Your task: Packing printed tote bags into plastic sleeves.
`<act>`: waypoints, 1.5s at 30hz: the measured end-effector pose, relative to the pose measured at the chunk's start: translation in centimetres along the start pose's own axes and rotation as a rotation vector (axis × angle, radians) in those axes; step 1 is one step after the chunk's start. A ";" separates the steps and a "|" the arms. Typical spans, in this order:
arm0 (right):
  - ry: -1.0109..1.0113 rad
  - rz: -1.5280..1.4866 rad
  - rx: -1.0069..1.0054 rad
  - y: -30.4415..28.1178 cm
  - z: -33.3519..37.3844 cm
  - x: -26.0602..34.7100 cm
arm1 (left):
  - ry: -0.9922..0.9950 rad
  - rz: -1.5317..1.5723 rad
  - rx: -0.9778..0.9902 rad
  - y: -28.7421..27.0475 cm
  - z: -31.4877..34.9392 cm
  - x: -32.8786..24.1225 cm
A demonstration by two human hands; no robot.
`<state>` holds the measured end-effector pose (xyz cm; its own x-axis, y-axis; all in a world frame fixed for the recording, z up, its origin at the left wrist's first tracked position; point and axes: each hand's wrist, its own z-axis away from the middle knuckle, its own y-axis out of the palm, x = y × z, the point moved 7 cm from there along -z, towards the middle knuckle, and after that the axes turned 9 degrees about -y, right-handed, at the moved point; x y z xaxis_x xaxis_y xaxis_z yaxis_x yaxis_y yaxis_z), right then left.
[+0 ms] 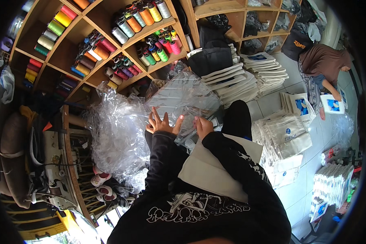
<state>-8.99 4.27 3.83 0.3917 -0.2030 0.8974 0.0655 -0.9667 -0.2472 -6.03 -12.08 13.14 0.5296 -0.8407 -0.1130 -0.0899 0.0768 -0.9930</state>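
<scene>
My left hand (162, 123) is over a pile of clear plastic bags, its fingers spread apart. Close to its right, my right hand (203, 127) has its fingers curled in and the thumb pressed against them, pinching what looks like the edge of a clear plastic bag (185, 97). The plastic is see-through, so its outline is hard to follow. A cream cloth bag (211, 166) lies flat across my lap under my right forearm. More crumpled clear plastic (118, 134) heaps up to the left of my hands.
Wooden shelves (85, 18) with coloured thread cones stand ahead. Stacked cloth bags (232, 83) are beyond my knee, with printed bags (286, 136) on the tiled floor at right. Another person (323, 65) holds a printed bag. A sewing machine (57, 175) is at left.
</scene>
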 end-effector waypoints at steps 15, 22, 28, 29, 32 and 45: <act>-0.101 0.079 -0.043 -1.4 -0.4 3.0 | 0.195 0.310 0.173 1.8 0.5 -0.7; -0.187 -0.004 -0.091 -1.7 -0.3 3.7 | 0.358 0.137 -0.258 -3.3 3.3 -4.4; -0.289 0.170 -0.102 -1.6 -0.1 4.3 | 0.246 0.430 -0.065 2.3 -0.1 -0.1; -0.232 0.138 -0.083 -1.6 -0.2 3.8 | 0.287 0.500 -0.123 1.9 -0.4 -0.1; -0.139 0.094 -0.066 -1.1 -0.3 3.5 | 0.289 0.735 -0.169 2.0 -2.0 1.7; -0.209 0.104 -0.130 -2.1 -0.4 3.5 | 0.307 1.100 0.001 1.1 0.1 -0.7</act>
<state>-8.11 5.49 7.66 0.5721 -0.2789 0.7713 -0.0985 -0.9570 -0.2730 -6.40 -11.29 12.10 -0.0644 -0.4129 -0.9085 -0.3770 0.8530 -0.3609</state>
